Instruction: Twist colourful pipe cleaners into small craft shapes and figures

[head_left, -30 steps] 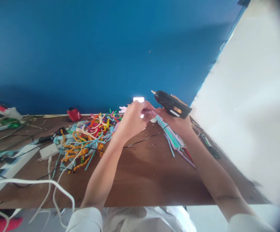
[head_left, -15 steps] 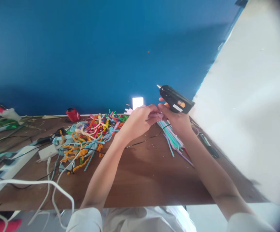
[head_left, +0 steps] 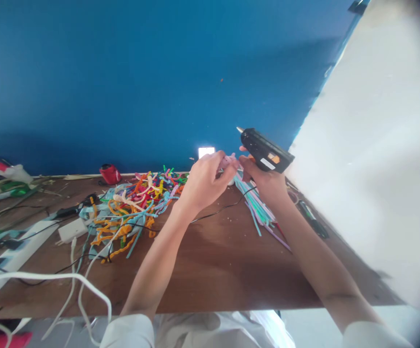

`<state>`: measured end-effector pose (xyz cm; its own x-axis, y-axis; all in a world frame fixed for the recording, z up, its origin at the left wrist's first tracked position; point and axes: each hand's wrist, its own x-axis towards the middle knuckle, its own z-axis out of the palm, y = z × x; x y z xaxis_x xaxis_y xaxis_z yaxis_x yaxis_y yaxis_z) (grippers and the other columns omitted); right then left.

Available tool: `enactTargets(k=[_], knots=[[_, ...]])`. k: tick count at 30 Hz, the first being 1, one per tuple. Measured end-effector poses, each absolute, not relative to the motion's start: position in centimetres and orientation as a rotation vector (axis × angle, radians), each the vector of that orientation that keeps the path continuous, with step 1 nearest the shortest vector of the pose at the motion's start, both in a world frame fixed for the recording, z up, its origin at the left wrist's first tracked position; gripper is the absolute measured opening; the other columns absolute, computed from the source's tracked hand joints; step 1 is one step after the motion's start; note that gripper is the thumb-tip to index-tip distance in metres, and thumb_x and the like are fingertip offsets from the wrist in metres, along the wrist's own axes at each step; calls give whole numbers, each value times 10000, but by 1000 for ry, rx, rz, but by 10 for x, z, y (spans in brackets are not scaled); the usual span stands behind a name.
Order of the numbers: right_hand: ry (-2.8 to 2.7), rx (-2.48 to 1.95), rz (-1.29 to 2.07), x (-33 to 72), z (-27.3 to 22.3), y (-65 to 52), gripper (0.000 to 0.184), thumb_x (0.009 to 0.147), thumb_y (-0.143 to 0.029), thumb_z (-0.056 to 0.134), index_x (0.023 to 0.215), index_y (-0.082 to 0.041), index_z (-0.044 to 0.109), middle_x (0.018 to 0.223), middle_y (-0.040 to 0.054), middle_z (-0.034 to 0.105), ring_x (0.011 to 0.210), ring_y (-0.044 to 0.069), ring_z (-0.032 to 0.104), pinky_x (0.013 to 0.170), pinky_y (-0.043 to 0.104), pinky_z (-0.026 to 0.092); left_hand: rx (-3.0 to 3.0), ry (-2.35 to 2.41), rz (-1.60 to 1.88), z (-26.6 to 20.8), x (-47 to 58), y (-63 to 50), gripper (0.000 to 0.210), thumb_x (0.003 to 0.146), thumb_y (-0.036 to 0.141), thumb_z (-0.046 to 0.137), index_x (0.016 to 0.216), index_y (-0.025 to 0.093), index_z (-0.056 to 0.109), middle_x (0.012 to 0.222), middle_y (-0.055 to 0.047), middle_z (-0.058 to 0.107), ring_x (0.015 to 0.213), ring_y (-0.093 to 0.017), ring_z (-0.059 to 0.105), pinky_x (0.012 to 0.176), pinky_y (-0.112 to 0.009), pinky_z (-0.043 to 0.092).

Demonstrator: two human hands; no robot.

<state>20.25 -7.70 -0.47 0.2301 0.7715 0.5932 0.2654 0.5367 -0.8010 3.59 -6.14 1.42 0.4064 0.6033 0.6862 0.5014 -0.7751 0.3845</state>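
Observation:
My right hand [head_left: 266, 176] is closed round the handle of a black glue gun [head_left: 266, 150], whose metal nozzle points up and left. Between the thumb and fingers of my left hand [head_left: 208, 179] is a small pink pipe-cleaner piece [head_left: 227, 161], partly covered by the fingers. The two hands are close together above the back of the table. Beneath my right hand lies a bundle of straight pastel pipe cleaners [head_left: 259, 208]. A heap of bent, many-coloured pipe cleaners [head_left: 137, 208] spreads left of my left forearm.
A lit phone [head_left: 206, 152] leans by the blue wall. The glue gun's black cord [head_left: 224, 209] crosses the brown table [head_left: 210, 270]. To the left are a red object [head_left: 110, 174], a white charger [head_left: 72, 230] and a power strip [head_left: 24, 251]. A dark marker [head_left: 313, 220] lies right.
My left hand has turned and drawn slightly left, apart from the right fingers, bringing more of the pink piece into sight. My right hand with the glue gun has barely moved.

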Motion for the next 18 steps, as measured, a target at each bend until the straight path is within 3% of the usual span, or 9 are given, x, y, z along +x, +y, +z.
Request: enactTargets(k=[3,8,13,18], knots=[[-1362,-1010,465,204,-4,-79,263,830,-426,706,967,-205,671,604,-53,575,510,106,508,548,288,458,2543,1044,1342,15,36,-61,326,988,263,506,708,213,348,690,4,521,700,-148,500,657,-300,352],[-1438,-1042,423,209,2,-87,287,842,-485,710,848,-207,637,656,-28,601,546,106,515,592,287,477,2624,985,1378,13,32,-56,213,1035,326,437,858,209,452,834,-31,597,814,-177,532,741,-320,394],[-1434,-1074,361,217,0,-87,344,812,-542,733,802,-214,629,674,-8,600,600,139,534,617,314,492,2648,1063,1330,13,30,-54,305,1078,347,268,1017,205,532,997,-53,659,904,-196,545,830,-353,381],[-1469,-1074,210,224,-3,-80,296,811,-482,751,777,-218,620,712,-3,594,664,153,535,661,329,499,2623,1181,1297,14,31,-55,283,1070,337,318,992,200,553,1029,-52,669,937,-205,528,853,-356,362]])
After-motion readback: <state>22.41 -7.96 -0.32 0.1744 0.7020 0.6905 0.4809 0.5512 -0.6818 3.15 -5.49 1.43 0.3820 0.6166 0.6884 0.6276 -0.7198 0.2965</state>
